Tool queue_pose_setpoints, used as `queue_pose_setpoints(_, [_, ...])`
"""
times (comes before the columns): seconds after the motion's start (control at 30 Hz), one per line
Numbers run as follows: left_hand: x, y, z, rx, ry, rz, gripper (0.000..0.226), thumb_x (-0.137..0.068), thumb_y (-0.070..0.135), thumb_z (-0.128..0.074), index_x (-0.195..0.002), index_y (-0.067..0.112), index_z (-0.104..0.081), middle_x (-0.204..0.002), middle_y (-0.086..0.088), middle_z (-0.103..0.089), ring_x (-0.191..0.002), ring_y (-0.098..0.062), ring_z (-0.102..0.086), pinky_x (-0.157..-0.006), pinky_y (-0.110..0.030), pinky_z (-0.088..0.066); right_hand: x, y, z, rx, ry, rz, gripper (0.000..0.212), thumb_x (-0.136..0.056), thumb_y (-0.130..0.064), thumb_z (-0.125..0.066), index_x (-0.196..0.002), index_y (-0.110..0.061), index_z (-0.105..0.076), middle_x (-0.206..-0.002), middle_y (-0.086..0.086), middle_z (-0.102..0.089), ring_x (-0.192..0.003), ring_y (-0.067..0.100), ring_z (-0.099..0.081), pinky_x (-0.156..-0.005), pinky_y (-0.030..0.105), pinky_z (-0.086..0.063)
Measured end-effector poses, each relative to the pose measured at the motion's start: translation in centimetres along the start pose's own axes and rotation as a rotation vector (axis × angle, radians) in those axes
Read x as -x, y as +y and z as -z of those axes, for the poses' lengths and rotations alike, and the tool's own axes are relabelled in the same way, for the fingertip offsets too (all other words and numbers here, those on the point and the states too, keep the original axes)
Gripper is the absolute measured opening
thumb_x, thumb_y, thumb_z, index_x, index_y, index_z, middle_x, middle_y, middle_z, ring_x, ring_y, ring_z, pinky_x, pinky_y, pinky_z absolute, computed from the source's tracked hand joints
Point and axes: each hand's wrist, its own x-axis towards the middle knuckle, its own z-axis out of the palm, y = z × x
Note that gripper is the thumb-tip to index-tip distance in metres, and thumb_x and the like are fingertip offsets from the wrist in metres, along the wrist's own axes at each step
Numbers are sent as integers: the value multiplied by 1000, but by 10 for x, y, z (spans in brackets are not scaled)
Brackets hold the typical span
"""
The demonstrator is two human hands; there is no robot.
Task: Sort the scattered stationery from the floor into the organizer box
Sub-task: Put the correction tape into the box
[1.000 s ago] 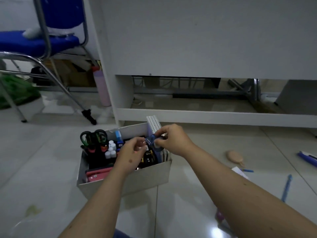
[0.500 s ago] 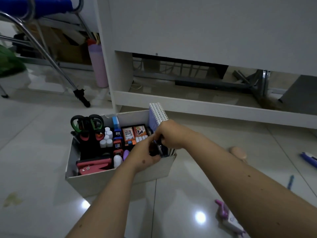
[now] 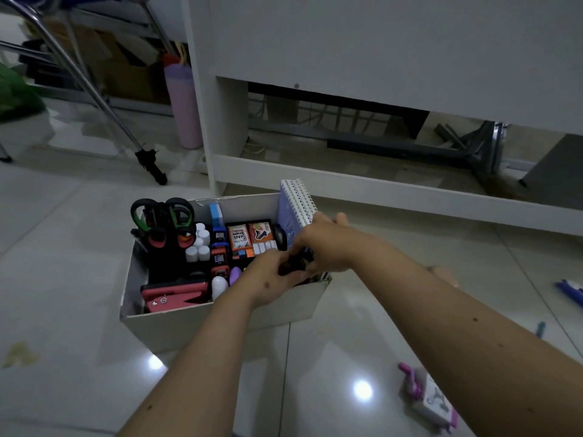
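The white organizer box [image 3: 217, 320] stands on the floor tiles, holding scissors [image 3: 162, 222], white caps, ink boxes [image 3: 249, 236], a red hole punch [image 3: 175, 298] and a blue spiral notebook [image 3: 295, 205] upright at its right end. Both hands are inside the box's right front corner. My left hand [image 3: 266, 280] and my right hand [image 3: 325, 244] together hold a small dark item [image 3: 293, 268] low in the box beside the notebook; what it is cannot be made out, as the fingers cover most of it.
On the floor to the right lie a pink and white item [image 3: 427, 395], a blue pen [image 3: 540, 328], a blue-white marker [image 3: 571, 288] and a tan oval object [image 3: 443, 274]. A white desk panel [image 3: 378, 190] runs behind the box. A chair leg [image 3: 151, 165] and a pink bottle [image 3: 183, 105] stand back left.
The hands carried the small dark-blue item from above the box rim down into the right front compartment. The view has tilted down and moved closer to the box.
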Motion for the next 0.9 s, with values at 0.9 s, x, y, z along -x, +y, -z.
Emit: queue_pose_setpoints(0.9, [0,-3,-8,-61,16,-11,9,-87,27,-60,-94,21,-60,-85,5,-59,-74,-5,-55,-61,-21,-42,7,2,-42,94,166,15,31,-94,-33,-46,-122,-30,-59,-152,-1,-18,-126,30,-21,-100,46,-26])
